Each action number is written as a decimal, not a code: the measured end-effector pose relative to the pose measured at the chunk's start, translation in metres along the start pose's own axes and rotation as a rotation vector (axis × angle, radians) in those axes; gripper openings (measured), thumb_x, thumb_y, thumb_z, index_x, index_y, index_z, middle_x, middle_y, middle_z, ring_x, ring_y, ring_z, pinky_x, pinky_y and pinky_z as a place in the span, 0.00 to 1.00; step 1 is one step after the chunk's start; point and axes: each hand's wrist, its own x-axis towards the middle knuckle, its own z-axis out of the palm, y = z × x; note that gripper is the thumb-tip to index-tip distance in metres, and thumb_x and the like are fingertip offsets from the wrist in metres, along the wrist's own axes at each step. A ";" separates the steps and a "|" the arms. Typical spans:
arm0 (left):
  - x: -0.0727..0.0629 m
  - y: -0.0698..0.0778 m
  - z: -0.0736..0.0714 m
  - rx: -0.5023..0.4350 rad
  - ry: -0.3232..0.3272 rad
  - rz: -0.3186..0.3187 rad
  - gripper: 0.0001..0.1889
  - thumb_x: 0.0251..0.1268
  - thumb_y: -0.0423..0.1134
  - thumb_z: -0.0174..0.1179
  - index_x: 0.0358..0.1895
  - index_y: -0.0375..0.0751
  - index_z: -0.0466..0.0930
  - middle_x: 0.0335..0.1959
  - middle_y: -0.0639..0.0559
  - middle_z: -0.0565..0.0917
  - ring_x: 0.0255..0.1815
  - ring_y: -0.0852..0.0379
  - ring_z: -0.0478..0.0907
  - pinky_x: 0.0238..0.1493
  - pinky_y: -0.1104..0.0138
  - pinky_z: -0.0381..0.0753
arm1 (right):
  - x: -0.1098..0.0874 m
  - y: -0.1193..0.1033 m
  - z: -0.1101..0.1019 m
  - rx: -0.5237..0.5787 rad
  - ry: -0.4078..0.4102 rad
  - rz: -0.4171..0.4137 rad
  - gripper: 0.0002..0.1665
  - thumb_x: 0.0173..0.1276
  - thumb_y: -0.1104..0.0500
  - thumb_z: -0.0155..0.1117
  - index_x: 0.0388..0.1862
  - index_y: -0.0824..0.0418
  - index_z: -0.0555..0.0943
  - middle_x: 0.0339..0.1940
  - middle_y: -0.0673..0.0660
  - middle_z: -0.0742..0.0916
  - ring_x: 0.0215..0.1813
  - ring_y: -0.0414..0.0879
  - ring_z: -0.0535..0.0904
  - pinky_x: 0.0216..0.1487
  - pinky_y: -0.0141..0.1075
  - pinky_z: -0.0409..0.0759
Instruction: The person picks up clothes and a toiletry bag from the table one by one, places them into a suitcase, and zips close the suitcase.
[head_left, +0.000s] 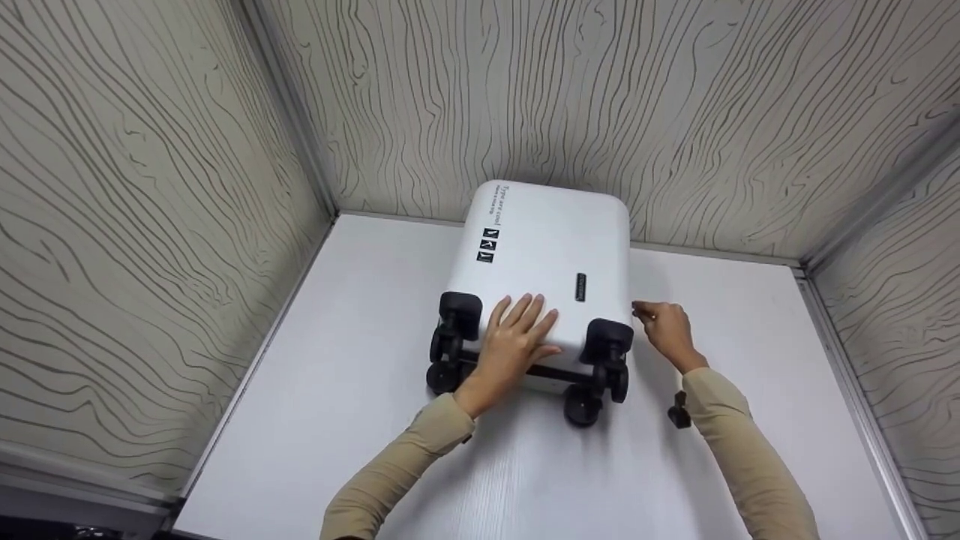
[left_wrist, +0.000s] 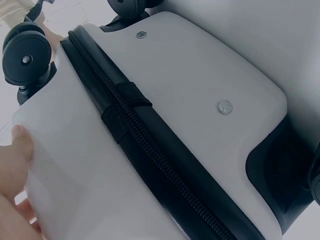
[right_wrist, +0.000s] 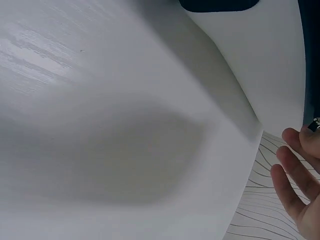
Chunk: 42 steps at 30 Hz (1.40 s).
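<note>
A white hard-shell suitcase (head_left: 555, 247) lies on the white table, its black caster wheels (head_left: 581, 405) toward me. My left hand (head_left: 514, 345) rests on its upper shell with fingers spread, near the wheel end. In the left wrist view, a black zipper band (left_wrist: 145, 145) runs along the wheel end between the two shell halves. At the suitcase's right side, my right hand (head_left: 667, 330) pinches a small zipper pull (right_wrist: 314, 124) between thumb and index finger. The other fingers are loosely bent. Most of the pull is hidden by the fingertips.
The white table (head_left: 337, 360) extends around the suitcase. Wood-grain patterned panels stand at the back (head_left: 420, 97), left and right. Black printed labels (head_left: 487, 245) mark the upper shell. A small black device (head_left: 679, 412) hangs by the right sleeve.
</note>
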 end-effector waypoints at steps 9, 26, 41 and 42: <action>0.000 0.001 0.000 0.023 0.015 0.001 0.29 0.60 0.62 0.59 0.58 0.49 0.83 0.60 0.46 0.81 0.63 0.48 0.76 0.67 0.50 0.66 | -0.007 -0.003 0.000 -0.003 0.022 -0.022 0.08 0.62 0.74 0.66 0.41 0.73 0.87 0.35 0.67 0.88 0.40 0.64 0.86 0.39 0.57 0.80; 0.001 0.001 0.000 0.047 0.017 0.006 0.29 0.60 0.63 0.59 0.59 0.49 0.83 0.60 0.45 0.80 0.63 0.47 0.76 0.66 0.49 0.67 | -0.022 -0.009 -0.003 0.028 0.015 -0.027 0.08 0.62 0.74 0.66 0.40 0.74 0.87 0.35 0.68 0.88 0.38 0.63 0.86 0.36 0.55 0.81; -0.001 0.002 0.001 0.032 0.039 -0.001 0.29 0.60 0.61 0.60 0.58 0.48 0.83 0.60 0.44 0.80 0.63 0.47 0.75 0.65 0.47 0.67 | -0.041 -0.016 -0.003 0.007 0.047 -0.064 0.09 0.59 0.77 0.66 0.39 0.74 0.87 0.33 0.68 0.88 0.34 0.63 0.86 0.32 0.55 0.81; -0.001 0.002 0.001 0.032 0.040 -0.001 0.29 0.60 0.61 0.60 0.58 0.47 0.83 0.60 0.44 0.80 0.63 0.47 0.76 0.65 0.47 0.68 | -0.043 -0.016 -0.003 0.005 0.050 -0.072 0.09 0.59 0.77 0.66 0.39 0.74 0.87 0.33 0.68 0.88 0.34 0.63 0.86 0.32 0.55 0.81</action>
